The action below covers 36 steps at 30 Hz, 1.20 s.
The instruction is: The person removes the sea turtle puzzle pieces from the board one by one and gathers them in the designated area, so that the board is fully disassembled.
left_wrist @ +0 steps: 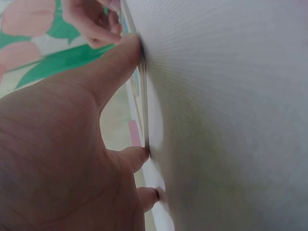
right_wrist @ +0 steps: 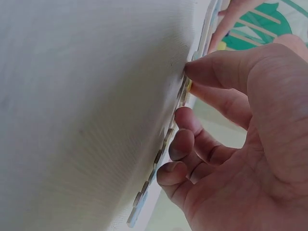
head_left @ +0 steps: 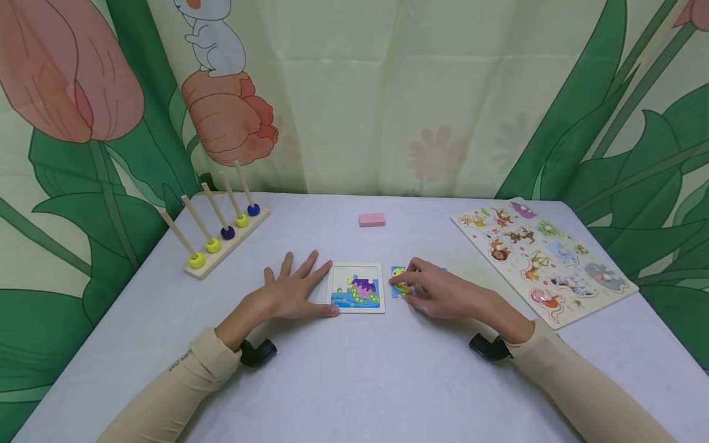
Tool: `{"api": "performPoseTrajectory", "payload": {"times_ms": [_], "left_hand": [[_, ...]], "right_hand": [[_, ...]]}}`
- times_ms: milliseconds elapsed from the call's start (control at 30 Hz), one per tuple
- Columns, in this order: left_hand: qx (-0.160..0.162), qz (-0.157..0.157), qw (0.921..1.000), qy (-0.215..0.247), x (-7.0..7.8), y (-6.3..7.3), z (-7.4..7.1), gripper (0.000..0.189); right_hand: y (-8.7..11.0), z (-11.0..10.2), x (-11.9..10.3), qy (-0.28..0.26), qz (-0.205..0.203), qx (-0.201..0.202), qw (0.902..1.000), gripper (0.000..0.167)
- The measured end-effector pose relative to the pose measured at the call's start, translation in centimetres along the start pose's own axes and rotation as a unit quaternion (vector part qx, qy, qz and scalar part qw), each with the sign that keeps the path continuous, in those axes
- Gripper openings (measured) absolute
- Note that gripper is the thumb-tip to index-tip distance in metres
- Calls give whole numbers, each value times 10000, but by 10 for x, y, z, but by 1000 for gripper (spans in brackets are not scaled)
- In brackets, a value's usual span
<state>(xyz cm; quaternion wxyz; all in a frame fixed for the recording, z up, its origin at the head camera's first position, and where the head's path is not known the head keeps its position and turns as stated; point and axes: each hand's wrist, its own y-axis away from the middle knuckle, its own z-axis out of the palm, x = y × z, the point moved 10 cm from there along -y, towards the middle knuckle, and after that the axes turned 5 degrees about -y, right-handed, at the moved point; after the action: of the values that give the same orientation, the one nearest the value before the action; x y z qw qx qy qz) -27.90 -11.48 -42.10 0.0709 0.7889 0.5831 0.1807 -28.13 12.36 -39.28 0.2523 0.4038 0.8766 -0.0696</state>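
A small square puzzle tray (head_left: 383,289) with a pale frame lies in front of me, partly filled with a blue, green and purple picture (head_left: 362,294). My left hand (head_left: 288,295) is spread flat beside it, its thumb at the near left corner and a fingertip by the far left one. Just right of the tray, my right hand (head_left: 445,290) pinches a blue and yellow puzzle piece (head_left: 397,271) at the table surface between thumb and forefinger. Its other fingers curl loosely over more puzzle pieces (right_wrist: 144,190), mostly hidden by the hand in the head view.
Beyond the tray lies a pink block (head_left: 372,220). A wooden peg stand (head_left: 227,243) with yellow and dark blue beads stands at the back left. At the right is a large animal peg board (head_left: 545,261). A printed curtain (head_left: 443,92) hangs behind the table.
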Motion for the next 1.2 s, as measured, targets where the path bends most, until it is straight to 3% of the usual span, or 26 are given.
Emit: {"api": "performPoseTrajectory", "payload": {"times_ms": [667, 967, 1200], "left_hand": [[-10, -8, 10000, -23, 0, 0, 1, 106], [22, 31, 10000, 30, 2, 1, 0, 106], [15, 3, 10000, -27, 1, 1, 1, 106]], "right_hand": [[-1, -1, -1, 28, -9, -34, 10000, 42], [-1, -8, -7, -58, -267, 352, 9990, 42], [-11, -6, -16, -137, -391, 332, 9986, 38]]}}
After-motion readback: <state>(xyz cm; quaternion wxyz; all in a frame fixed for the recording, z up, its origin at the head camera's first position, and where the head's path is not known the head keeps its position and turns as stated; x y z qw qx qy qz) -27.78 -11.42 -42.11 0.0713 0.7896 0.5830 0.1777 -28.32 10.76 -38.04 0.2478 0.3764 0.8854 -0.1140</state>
